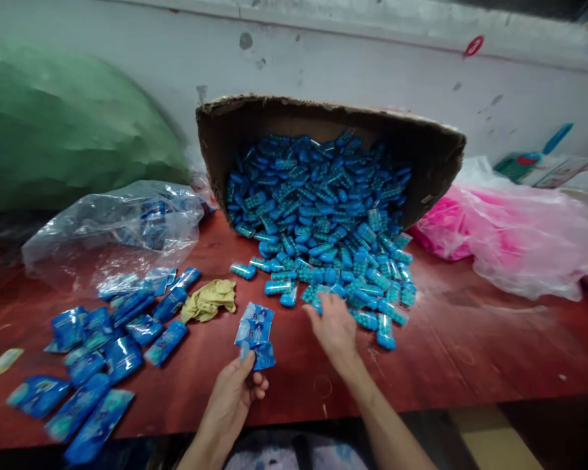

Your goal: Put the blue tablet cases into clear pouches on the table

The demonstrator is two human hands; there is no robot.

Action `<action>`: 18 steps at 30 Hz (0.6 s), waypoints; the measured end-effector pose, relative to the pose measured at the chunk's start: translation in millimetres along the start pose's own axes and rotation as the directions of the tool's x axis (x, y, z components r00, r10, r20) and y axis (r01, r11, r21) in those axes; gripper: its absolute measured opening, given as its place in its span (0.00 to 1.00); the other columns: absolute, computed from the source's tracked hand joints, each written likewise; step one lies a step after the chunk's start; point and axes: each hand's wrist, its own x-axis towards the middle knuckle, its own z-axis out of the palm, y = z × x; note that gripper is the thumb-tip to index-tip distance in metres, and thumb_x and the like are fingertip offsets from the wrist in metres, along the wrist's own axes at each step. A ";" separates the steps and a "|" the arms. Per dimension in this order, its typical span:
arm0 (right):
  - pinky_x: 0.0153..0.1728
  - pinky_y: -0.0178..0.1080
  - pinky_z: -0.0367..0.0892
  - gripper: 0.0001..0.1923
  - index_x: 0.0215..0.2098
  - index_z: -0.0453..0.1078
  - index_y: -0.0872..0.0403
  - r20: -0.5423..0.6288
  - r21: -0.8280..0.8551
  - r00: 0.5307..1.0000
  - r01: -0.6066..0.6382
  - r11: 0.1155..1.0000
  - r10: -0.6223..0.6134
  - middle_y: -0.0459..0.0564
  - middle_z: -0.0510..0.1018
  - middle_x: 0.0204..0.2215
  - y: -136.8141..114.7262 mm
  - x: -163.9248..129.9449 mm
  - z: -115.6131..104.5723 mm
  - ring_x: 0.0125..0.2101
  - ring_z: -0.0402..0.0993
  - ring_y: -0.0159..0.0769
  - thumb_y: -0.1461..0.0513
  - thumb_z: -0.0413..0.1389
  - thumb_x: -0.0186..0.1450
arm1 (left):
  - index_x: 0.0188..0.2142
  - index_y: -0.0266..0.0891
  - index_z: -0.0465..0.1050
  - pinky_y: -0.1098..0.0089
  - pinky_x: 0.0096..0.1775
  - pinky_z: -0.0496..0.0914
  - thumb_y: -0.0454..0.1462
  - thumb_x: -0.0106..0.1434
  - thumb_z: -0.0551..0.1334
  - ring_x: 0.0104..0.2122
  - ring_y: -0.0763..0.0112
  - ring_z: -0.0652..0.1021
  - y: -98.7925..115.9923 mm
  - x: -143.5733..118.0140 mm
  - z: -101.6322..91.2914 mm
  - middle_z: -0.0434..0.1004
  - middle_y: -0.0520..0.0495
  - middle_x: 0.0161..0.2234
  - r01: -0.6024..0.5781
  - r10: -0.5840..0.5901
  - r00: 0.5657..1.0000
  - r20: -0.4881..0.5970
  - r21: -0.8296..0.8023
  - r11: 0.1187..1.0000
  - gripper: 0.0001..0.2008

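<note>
My left hand (235, 391) holds a small blue printed pouch (255, 334) upright by its lower end, above the red table. My right hand (334, 326) reaches forward, palm down, with its fingertips at the near edge of a heap of small blue oblong items (323, 215). Whether it grips one I cannot tell. The heap spills out of a tipped cardboard box (436, 163) onto the table. Several filled blue pouches (102, 352) lie in a loose spread at the left.
A crumpled yellow cloth (210, 299) lies between the pouches and the heap. A clear plastic bag (127, 222) sits at the back left before a big green sack (63, 130). Pink plastic bags (509, 235) lie at the right. The red table's front edge (470, 398) runs below.
</note>
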 end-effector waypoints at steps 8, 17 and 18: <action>0.33 0.40 0.59 0.17 0.48 0.62 0.52 0.066 -0.326 0.995 0.087 0.941 -0.069 0.54 0.69 0.34 7.8 -8.0 23.2 0.36 0.65 0.43 0.61 0.51 0.61 | 0.23 0.36 0.64 0.79 0.15 0.61 0.37 0.56 0.59 0.14 0.77 0.69 -1.1 -2.8 -9.3 0.66 0.53 0.13 0.123 -0.123 0.992 0.002 -0.114 0.986 0.08; 0.39 0.43 0.62 0.14 0.42 0.63 0.56 0.073 0.080 0.991 0.103 0.991 -0.109 0.55 0.69 0.37 15.0 -14.5 25.6 0.41 0.64 0.45 0.64 0.52 0.57 | 0.24 0.34 0.66 0.78 0.17 0.66 0.33 0.58 0.56 0.15 0.76 0.72 4.6 -6.1 -4.9 0.69 0.51 0.14 0.183 -0.191 0.980 -0.057 -0.127 0.975 0.07; 0.39 0.43 0.62 0.13 0.41 0.63 0.55 0.080 0.161 0.993 0.070 0.984 -0.083 0.54 0.69 0.37 15.2 -14.8 25.5 0.41 0.64 0.45 0.64 0.52 0.57 | 0.24 0.34 0.66 0.78 0.17 0.66 0.33 0.58 0.56 0.15 0.75 0.72 4.2 -6.3 -4.9 0.69 0.51 0.14 0.182 -0.191 0.980 -0.057 -0.126 0.975 0.07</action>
